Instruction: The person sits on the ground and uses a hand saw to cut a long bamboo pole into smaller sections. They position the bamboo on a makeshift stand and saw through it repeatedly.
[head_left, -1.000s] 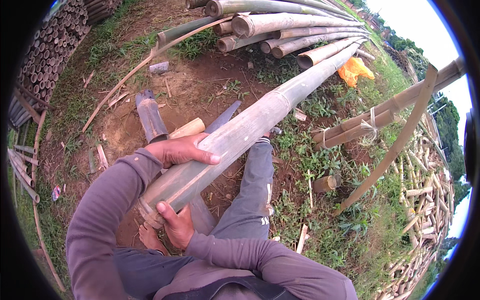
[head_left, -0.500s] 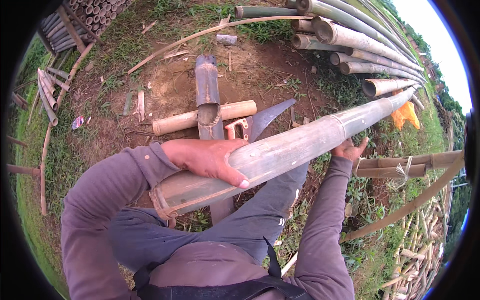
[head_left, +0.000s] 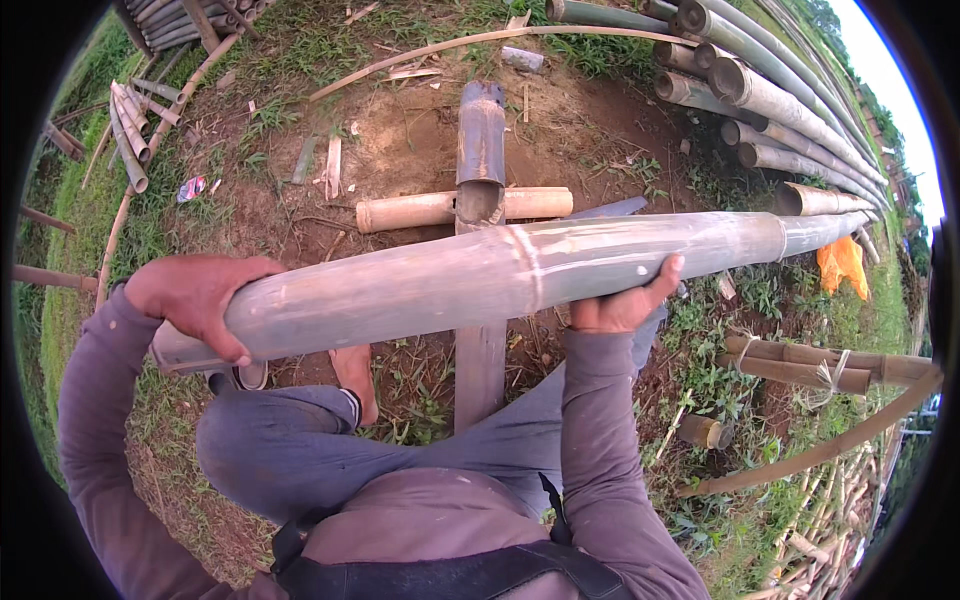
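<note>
Bamboo pole (head_left: 520, 275) held level across lap, above crossed bamboo pieces (head_left: 478, 200) on dirt. Left hand (head_left: 200, 300) gripping near cut end, fingers wrapped over top. Right hand (head_left: 625, 305) cupped under midsection, fingers clamped on pole.

The long bamboo pole (head_left: 520, 275) spans the view from left to right and blocks any straight path across it. Beyond the pole, a short pale log (head_left: 430, 210) and a dark split trough (head_left: 481, 150) lie crossed just behind it, with bare dirt open on either side. Far beyond its right end, stacked poles (head_left: 770, 110) wall off the ground. Below the pole, the person's knee (head_left: 270, 450) and a bare foot (head_left: 358, 375) fill the near side.
</note>
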